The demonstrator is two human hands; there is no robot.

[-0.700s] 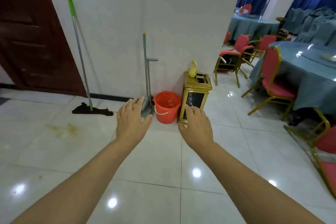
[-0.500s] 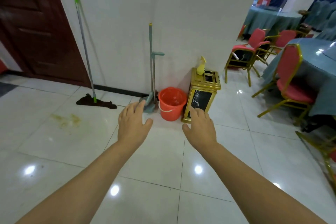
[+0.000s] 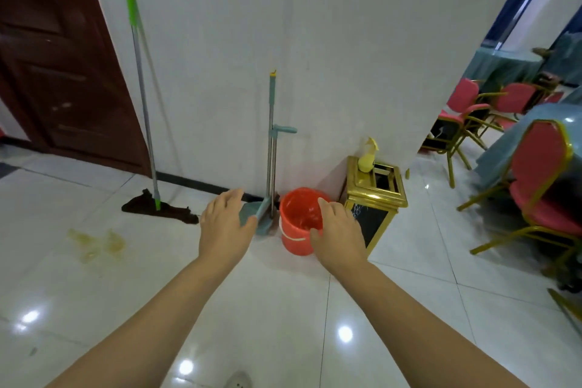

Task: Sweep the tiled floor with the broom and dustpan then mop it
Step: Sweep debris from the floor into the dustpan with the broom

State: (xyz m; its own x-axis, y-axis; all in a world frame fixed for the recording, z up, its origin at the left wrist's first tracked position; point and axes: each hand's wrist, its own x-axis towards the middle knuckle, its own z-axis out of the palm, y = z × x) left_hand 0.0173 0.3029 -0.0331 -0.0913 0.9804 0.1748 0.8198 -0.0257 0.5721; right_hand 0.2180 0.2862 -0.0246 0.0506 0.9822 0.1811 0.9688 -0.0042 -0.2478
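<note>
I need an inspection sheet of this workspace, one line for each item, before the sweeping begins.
Surface: glossy white tiled floor; yellowish stain at left.
Job's things: broom and dustpan upright against the wall; mop leaning on the wall, its dark head on the floor.
Clutter: orange bucket; gold bin with a yellow spray bottle on top.
Hands: left hand and right hand open, empty.
Cables: nothing seen.
Surroundings: brown door; red chairs at right.

I see the mop (image 3: pixel 143 104) leaning on the wall at left, the broom and dustpan (image 3: pixel 269 167) right of it, then the bucket (image 3: pixel 299 230), then the bin (image 3: pixel 374 198) with a spray bottle (image 3: pixel 368 156) on top.
</note>
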